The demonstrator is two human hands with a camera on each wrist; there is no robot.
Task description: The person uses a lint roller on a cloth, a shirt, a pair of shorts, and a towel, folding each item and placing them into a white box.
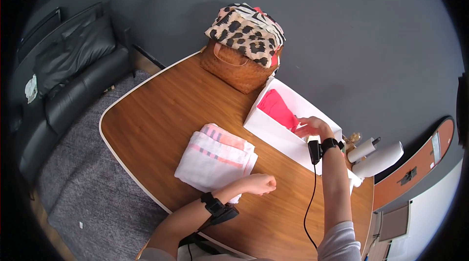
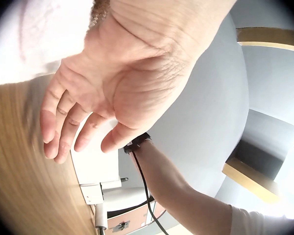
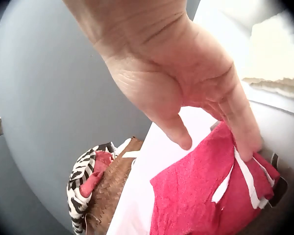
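Note:
In the head view my right hand reaches into a long white box on the table, over its right half. A bright pink cloth lies in the box. The right wrist view shows the fingers extended, fingertips right at the white-striped edge of the pink cloth, with thumb and fingers apart. My left hand is loosely curled over the table and holds nothing. Beside that wrist lies a folded white towel with pink and grey stripes. The left wrist view shows the empty palm of the left hand.
Behind the box stands a brown woven basket heaped with leopard-print fabric and zebra-print cloth. White rolls stand right of the box. The wooden table has a pale edge; a black sofa is at left. A cable hangs from my right wrist.

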